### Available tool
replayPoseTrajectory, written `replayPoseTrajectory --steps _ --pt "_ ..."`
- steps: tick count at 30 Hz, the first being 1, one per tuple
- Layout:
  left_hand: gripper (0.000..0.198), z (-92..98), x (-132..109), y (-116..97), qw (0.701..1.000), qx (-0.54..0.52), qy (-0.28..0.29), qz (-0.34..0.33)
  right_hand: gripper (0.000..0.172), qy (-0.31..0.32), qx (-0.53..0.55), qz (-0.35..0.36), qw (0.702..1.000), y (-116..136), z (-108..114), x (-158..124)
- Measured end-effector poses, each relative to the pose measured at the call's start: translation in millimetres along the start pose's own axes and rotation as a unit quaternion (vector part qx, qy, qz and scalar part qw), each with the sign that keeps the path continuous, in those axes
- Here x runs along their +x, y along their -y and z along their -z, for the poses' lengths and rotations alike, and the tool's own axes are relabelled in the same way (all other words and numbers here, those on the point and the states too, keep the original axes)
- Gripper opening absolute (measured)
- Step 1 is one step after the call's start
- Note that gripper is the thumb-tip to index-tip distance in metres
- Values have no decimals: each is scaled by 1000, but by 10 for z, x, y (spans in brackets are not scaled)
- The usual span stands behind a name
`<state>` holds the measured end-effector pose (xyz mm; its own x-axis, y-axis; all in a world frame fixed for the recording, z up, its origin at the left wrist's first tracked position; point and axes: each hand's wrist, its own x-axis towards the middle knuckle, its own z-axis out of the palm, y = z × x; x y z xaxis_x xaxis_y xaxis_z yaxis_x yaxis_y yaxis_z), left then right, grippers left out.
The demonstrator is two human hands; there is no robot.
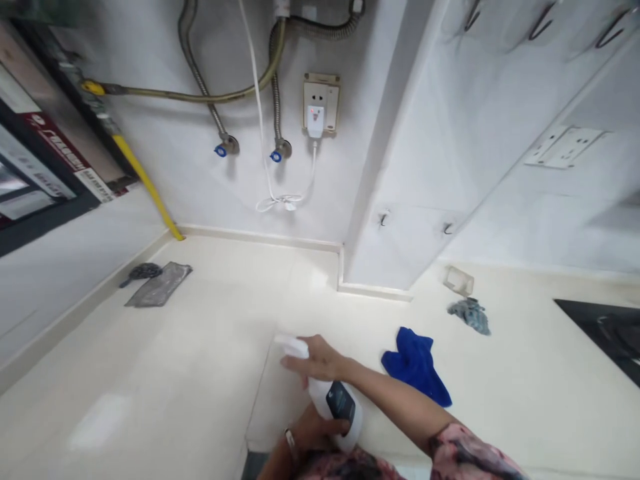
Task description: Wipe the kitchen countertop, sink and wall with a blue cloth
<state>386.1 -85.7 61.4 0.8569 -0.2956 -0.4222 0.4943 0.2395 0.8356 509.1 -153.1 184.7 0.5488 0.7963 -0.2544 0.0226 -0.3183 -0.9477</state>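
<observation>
spray bottle (pixel 334 402) clamped at base by left hand (pixel 314 427), nozzle end by right hand (pixel 316 360) | worktop (pixel 200 347) dry-looking, no spray visible | blue cloth (pixel 417 365) untouched, wiping judged pending

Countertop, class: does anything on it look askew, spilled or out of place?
No spill shows. The blue cloth lies crumpled, a grey rag is bunched by a small tipped clear container, and a grey mat sits askew. Both hands, right and left, hold a white spray bottle.
</observation>
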Motion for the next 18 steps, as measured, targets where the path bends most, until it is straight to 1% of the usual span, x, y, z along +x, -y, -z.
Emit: replayPoseTrajectory --steps 2,5,7,9,11,13,16,18 --pt "66 -50 52 -58 1000 5 12 15 49 -97 12 -37 994 -80 152 -76" --pt "67 -146 136 -124 998 17 46 27 62 -218 49 -94 970 -256 425 -254" --pt "69 -201 193 -130 998 12 65 25 63 -281 93 -110 949 -367 575 -380" --pt "71 -232 254 -100 997 12 73 24 59 -333 139 -114 926 -460 669 -482" --pt "73 -227 314 -50 997 27 71 31 56 -376 165 -115 904 -540 710 -553" --pt "75 -180 359 -12 996 49 64 39 57 -409 175 -114 888 -613 707 -600" --pt "75 -39 359 -38 990 118 61 39 59 -439 194 -101 871 -711 632 -643" --pt "74 89 309 -107 981 178 76 34 61 -455 219 -91 859 -765 534 -655"
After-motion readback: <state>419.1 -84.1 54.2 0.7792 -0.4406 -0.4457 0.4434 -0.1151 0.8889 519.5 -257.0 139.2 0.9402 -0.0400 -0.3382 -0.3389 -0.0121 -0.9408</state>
